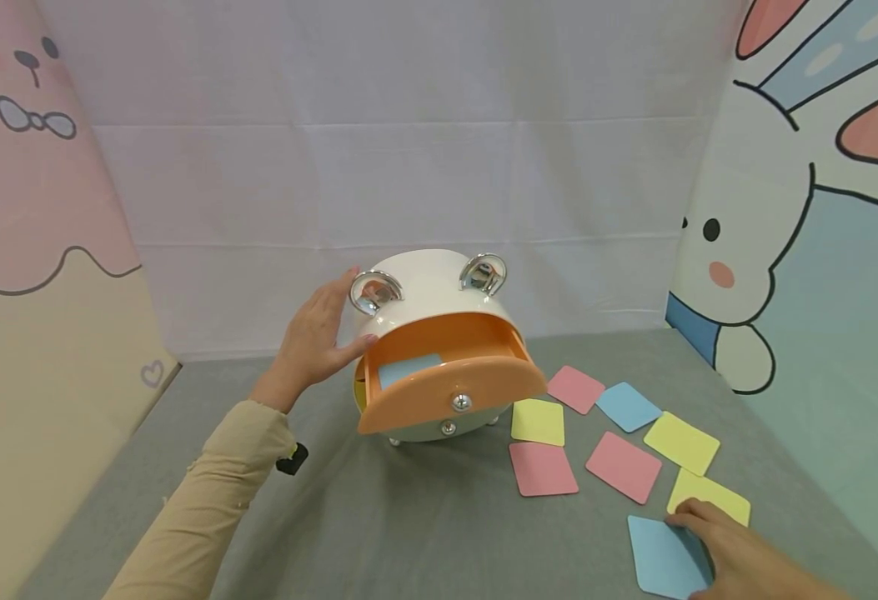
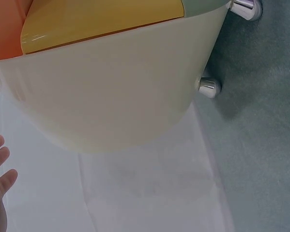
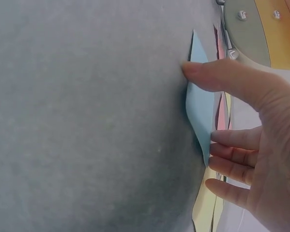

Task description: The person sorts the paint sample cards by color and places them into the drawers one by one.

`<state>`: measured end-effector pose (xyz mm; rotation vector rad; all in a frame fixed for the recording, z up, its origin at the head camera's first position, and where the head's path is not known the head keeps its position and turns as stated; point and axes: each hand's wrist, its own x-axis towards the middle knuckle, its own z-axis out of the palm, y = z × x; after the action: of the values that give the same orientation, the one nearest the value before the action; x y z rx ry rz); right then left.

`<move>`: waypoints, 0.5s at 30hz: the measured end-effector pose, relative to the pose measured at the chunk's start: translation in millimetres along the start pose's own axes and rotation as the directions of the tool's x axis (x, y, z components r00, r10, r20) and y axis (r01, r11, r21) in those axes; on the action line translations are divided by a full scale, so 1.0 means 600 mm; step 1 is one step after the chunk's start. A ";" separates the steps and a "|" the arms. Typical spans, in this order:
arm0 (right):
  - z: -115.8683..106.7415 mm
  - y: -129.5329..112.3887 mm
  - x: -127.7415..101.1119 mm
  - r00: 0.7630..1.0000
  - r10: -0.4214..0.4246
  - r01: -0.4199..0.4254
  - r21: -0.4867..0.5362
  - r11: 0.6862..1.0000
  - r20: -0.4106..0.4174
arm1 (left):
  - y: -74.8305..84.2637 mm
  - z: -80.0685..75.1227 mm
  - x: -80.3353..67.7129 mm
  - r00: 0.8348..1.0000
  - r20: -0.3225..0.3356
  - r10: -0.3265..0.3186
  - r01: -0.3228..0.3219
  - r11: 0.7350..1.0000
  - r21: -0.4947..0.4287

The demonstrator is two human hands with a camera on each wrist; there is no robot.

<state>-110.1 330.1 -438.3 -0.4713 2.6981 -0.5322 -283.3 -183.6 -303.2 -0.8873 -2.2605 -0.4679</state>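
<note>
Grey cloth; left hand flat on box; right hand (wrist view) pinching blue card

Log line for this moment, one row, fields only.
left hand: steadies white round drawer box | orange drawer: open | right hand: lifting blue square card off grey cloth
</note>
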 end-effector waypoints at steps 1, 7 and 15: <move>-0.001 -0.002 0.001 1.000 0.002 -0.002 0.010 1.000 0.000 | 0.000 0.000 0.000 1.000 -0.001 0.001 -0.001 1.000 0.001; -0.002 -0.007 0.003 0.994 -0.077 0.073 -0.056 0.996 -0.074 | 0.000 0.000 -0.002 1.000 0.001 0.000 0.000 1.000 -0.002; -0.019 -0.025 0.010 0.967 -0.159 0.115 -0.215 0.970 -0.200 | 0.000 -0.002 -0.002 1.000 0.005 -0.012 0.012 1.000 -0.008</move>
<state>-116.4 318.4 -423.8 -0.6976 2.9601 -0.3642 -282.1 -185.3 -303.2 -0.8804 -2.2713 -0.4809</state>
